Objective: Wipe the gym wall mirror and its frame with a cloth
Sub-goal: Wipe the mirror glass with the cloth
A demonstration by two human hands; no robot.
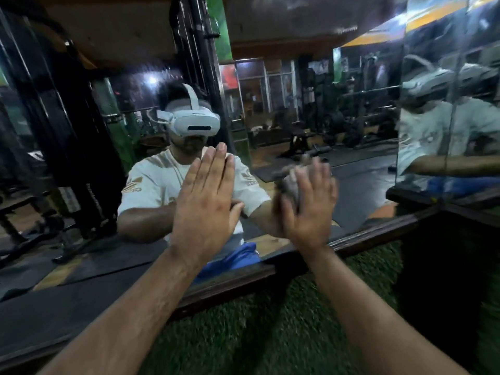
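The large wall mirror (311, 98) fills the upper view. Its dark wooden frame (238, 282) runs diagonally along the bottom edge. My left hand (205, 201) lies flat on the glass with fingers together and holds nothing. My right hand (308, 204) presses a grey cloth (290, 182) against the glass to the right of it; the hand and cloth are motion-blurred. Most of the cloth is hidden under my palm.
A second mirror panel (446, 117) meets the first at a corner on the right. Green turf (270, 328) covers the wall below the frame. The glass reflects gym machines, benches and a person wearing a white headset.
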